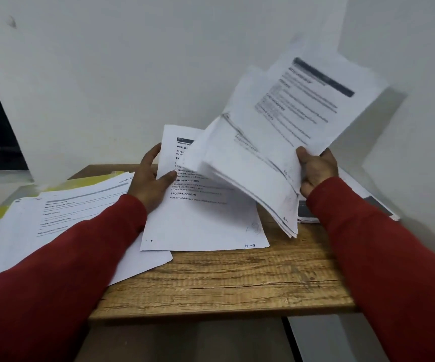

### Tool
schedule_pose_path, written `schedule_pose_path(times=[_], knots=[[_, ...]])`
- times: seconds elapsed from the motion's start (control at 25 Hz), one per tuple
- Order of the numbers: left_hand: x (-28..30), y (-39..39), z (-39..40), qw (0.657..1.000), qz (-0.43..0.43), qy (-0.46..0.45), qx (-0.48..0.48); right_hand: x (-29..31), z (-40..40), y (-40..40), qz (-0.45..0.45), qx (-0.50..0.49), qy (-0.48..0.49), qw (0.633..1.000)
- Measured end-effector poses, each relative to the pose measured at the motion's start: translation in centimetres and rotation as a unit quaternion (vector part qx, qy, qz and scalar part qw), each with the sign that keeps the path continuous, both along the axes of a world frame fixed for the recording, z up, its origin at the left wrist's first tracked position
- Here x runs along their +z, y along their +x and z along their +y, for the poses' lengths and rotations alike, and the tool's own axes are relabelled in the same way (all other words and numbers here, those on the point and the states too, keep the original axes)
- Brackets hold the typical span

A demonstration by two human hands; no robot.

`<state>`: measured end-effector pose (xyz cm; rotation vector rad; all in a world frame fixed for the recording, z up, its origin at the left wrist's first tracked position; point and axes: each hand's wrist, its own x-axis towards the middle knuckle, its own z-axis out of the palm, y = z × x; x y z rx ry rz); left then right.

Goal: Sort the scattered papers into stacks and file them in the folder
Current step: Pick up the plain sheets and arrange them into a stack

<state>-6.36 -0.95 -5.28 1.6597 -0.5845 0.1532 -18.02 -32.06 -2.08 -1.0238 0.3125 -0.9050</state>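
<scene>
White sheaf blurred in right hand | folder mostly covered

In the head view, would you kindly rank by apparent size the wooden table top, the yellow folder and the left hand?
1. Wooden table top.
2 and 3. Unsure: yellow folder, mostly covered by papers, and left hand show similar areas.
</scene>
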Motion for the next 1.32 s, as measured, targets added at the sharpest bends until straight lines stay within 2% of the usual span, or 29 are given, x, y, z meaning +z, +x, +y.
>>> schedule_pose_path(times=[0.2,0.28,0.36,0.44,0.52,0.64,0.68,0.8,0.92,1.04,1.16,1.24,1.32], knots=[[1.4,0.3,-0.6,0.995,0.088,-0.022,-0.042,-1.7,4.0,1.1,0.118,0.095,-0.135,0.979],[1.5,0.4,-0.6,0.979,0.173,-0.066,-0.09,-2.4,5.6,1.3,0.145,0.118,-0.18,0.966],[1.2,0.0,-0.7,0.971,0.191,-0.064,-0.131,-2.7,6.1,1.5,0.149,0.132,-0.203,0.959],[2.0,-1.5,-0.9,0.965,0.174,-0.058,-0.188,-2.7,6.0,1.4,0.151,0.13,-0.221,0.955],[2.1,-1.0,-0.5,0.963,0.192,-0.063,-0.18,-2.7,5.8,1.3,0.155,0.12,-0.227,0.954],[1.9,-1.1,-0.1,0.936,0.282,-0.067,-0.2,-2.8,5.9,1.2,0.137,0.14,-0.184,0.963],[1.8,-1.1,-0.2,0.933,0.285,-0.071,-0.206,-2.9,5.9,1.3,0.136,0.151,-0.166,0.965],[2.4,-1.4,-0.3,0.951,0.218,-0.109,-0.192,-2.4,5.6,0.9,0.169,0.2,-0.147,0.954],[3.1,-1.4,-0.2,0.955,0.182,-0.139,-0.186,-1.6,6.2,0.0,0.162,0.262,-0.205,0.929],[4.5,-2.0,-0.3,0.975,0.141,-0.076,-0.153,-0.7,6.5,-0.3,0.117,0.21,-0.264,0.934],[6.7,-2.5,-0.1,1.0,-0.025,-0.006,-0.018,1.7,7.1,-0.9,0.05,0.15,-0.266,0.951],[8.4,-3.2,-0.3,0.993,-0.101,-0.034,0.042,3.9,7.5,-1.4,0.009,0.113,-0.293,0.949],[9.8,-4.7,-0.7,0.986,-0.136,-0.075,0.055,5.6,7.7,-1.8,-0.012,0.088,-0.327,0.941]])
